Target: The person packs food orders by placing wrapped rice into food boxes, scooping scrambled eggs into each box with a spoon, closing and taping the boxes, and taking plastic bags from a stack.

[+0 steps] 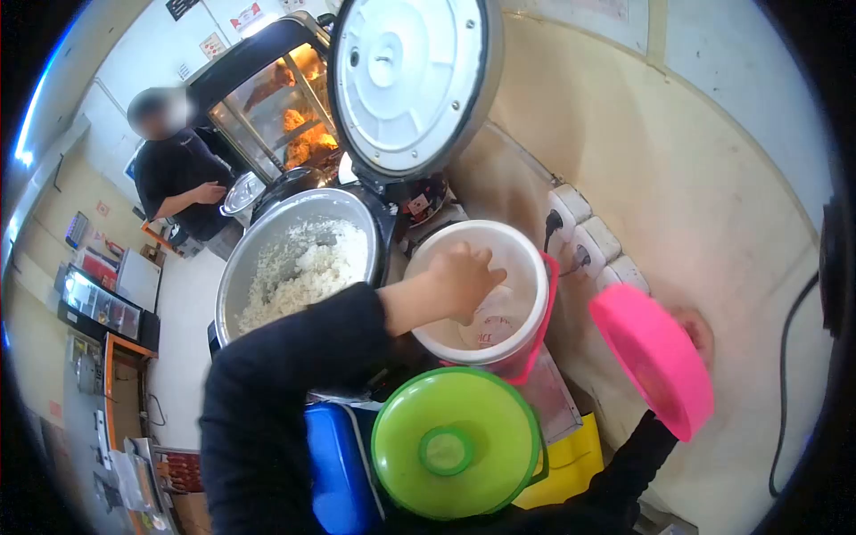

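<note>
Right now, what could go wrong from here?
The left sleeve overlaps the rim of the rice pot in view; it could brush the rice.
The right hand holds the pink lid tilted; swung toward the sockets, it might knock a plug.

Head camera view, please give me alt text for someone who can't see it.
A person's left hand reaches over an open white tub, while the right hand holds a pink lid. Nearby are an open cooker of rice and a green lid.
</note>
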Available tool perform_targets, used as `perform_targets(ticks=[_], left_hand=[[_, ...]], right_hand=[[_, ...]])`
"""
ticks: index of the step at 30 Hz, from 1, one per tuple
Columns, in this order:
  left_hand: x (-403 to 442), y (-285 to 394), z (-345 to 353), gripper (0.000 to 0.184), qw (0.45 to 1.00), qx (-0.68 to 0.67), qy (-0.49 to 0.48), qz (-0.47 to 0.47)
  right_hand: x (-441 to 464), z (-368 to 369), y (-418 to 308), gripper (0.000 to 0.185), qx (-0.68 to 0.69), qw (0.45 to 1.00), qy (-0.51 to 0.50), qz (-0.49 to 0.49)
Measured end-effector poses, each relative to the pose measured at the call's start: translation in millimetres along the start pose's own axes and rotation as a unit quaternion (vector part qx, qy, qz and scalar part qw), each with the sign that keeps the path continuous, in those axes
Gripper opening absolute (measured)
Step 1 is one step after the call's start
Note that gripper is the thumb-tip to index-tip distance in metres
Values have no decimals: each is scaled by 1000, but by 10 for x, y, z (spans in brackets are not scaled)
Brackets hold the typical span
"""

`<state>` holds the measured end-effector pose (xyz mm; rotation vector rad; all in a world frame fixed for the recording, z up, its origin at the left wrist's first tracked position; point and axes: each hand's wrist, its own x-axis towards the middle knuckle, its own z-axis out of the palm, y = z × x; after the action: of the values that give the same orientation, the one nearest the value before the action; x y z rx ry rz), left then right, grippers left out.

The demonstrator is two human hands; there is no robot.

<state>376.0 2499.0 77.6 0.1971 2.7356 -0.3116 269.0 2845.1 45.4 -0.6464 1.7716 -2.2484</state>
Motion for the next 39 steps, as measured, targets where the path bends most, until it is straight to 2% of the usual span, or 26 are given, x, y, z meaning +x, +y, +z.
perform_targets(ticks=[2,3,4,5,6,7,9,12,13,15,18,19,21,22,25,27,29,31,33,35,36,37,39], left_hand=[[-816,74,-658,55,993,-34,115,-5],[-1162,58,-851,50,986,-84,143,13],[-1507,71,-1055,63,982,-121,144,10],[-1815,59,-1120,56,967,-169,190,23],[-2106,66,-1231,48,950,-232,206,21],[-2396,83,-1282,47,941,-263,213,4],[-2950,111,-1250,56,911,-355,204,-54],[-3744,192,-955,56,779,-551,257,-155],[-4055,223,-819,67,719,-606,282,-191],[-4621,243,-401,72,627,-675,330,-204],[-5157,388,-19,70,625,-649,388,-192],[-5263,439,-9,70,632,-651,354,-226],[-5385,549,-31,69,639,-654,287,-286],[-5363,582,19,69,646,-616,317,-321],[-5327,431,480,70,769,-388,356,-362],[-5295,180,903,70,803,-357,378,-292],[-5209,-8,1223,72,813,-375,387,-222],[-5116,1,1296,70,842,-354,368,-174],[-5156,55,1279,67,854,-334,353,-186],[-5238,2,1294,63,877,-316,344,-116],[-5256,-40,1368,62,879,-283,373,-91],[-5230,-92,1471,61,876,-250,406,-70],[-5071,-142,1703,56,790,-389,474,-13]], right_hand=[[86,338,-328,21,-46,998,-48,9],[148,550,-479,19,-68,995,-73,15],[258,784,-421,21,-90,992,-82,-45],[378,1047,-291,24,-110,985,-90,-102],[458,1323,-302,28,-205,951,-112,-202],[525,1586,-300,32,-294,898,-133,-299],[612,2017,-15,35,-334,882,-175,-281],[626,2283,301,37,-383,859,-213,-266],[578,2350,344,36,-394,853,-206,-272],[505,2417,412,38,-409,840,-217,-283],[483,2373,582,47,-462,803,-253,-280],[417,2407,546,52,-487,787,-258,-277],[202,2458,323,60,-599,712,-238,-278],[48,2497,147,65,-652,669,-225,-276],[-583,2803,-412,71,-613,689,-236,-306],[-1037,3048,-835,67,-423,772,-394,-265],[-1556,3275,-1129,70,-353,755,-501,-234],[-2139,3527,-1302,73,-387,741,-497,-233],[-2598,3687,-1314,74,-440,733,-468,-226],[-2957,3805,-1151,76,-510,721,-420,-212],[-3069,3868,-1060,70,-499,752,-393,-175],[-3123,3915,-942,67,-497,768,-364,-177],[-3150,3922,-758,62,-491,791,-315,-184]])
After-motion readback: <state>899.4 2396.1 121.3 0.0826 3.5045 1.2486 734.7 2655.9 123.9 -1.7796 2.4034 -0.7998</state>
